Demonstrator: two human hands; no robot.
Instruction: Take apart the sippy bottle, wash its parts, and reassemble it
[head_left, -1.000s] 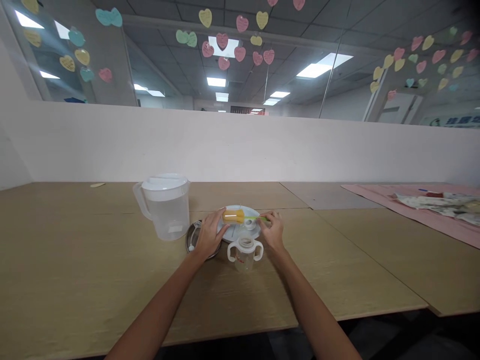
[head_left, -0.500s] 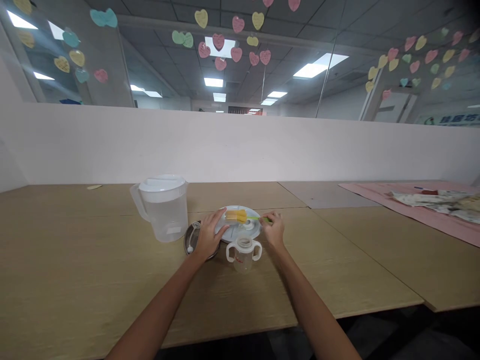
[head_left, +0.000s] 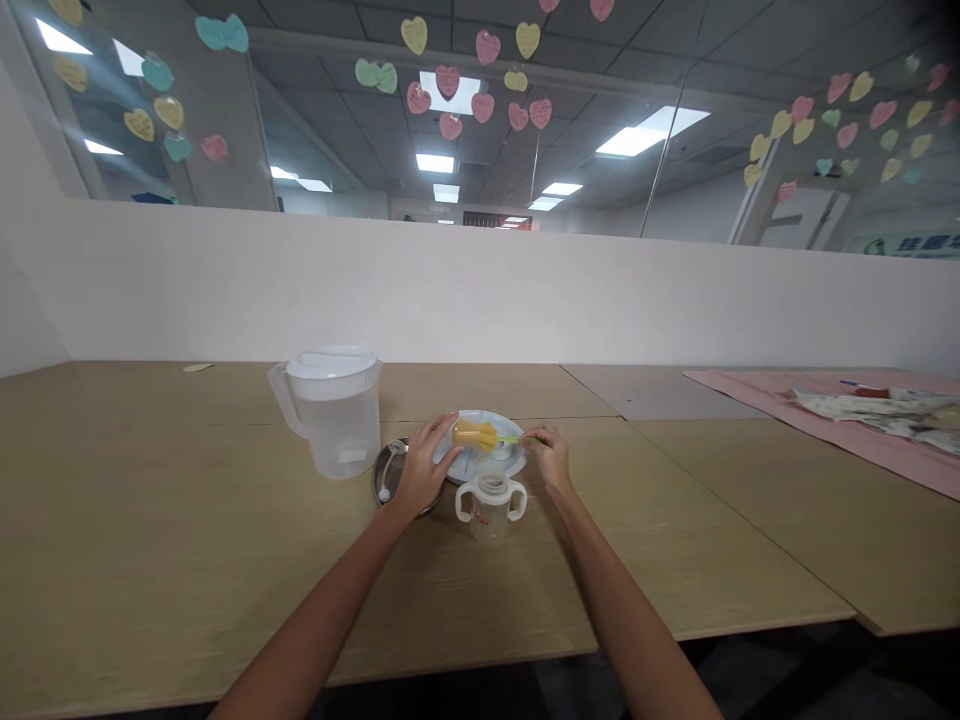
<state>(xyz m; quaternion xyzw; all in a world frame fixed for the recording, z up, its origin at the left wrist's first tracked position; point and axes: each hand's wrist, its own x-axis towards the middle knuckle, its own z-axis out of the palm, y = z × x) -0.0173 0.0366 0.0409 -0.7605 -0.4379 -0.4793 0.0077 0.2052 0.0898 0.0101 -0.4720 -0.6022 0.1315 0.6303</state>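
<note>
A small clear container (head_left: 463,432) lies on its side in the fingers of my left hand (head_left: 424,468), above a white plate (head_left: 469,470). The yellow head of a brush (head_left: 485,436) sits at and partly inside its mouth. My right hand (head_left: 550,456) pinches the brush's thin green handle. Just in front of the plate, a clear cup with two white handles (head_left: 491,508) stands upright and uncovered. Beside my left hand is a round metal bowl (head_left: 385,470), partly hidden by it, with a white straw piece (head_left: 390,472) inside.
A clear lidded pitcher (head_left: 341,420) stands left of the bowl. At the far right, a pink cloth (head_left: 757,395) bears printed bags and a pen. A flat pale piece (head_left: 198,367) lies at the back left, near the white wall (head_left: 480,290).
The yellow brush head has shifted slightly out to the right relative to the container. Both hands keep their holds. The whole view has shifted slightly.
</note>
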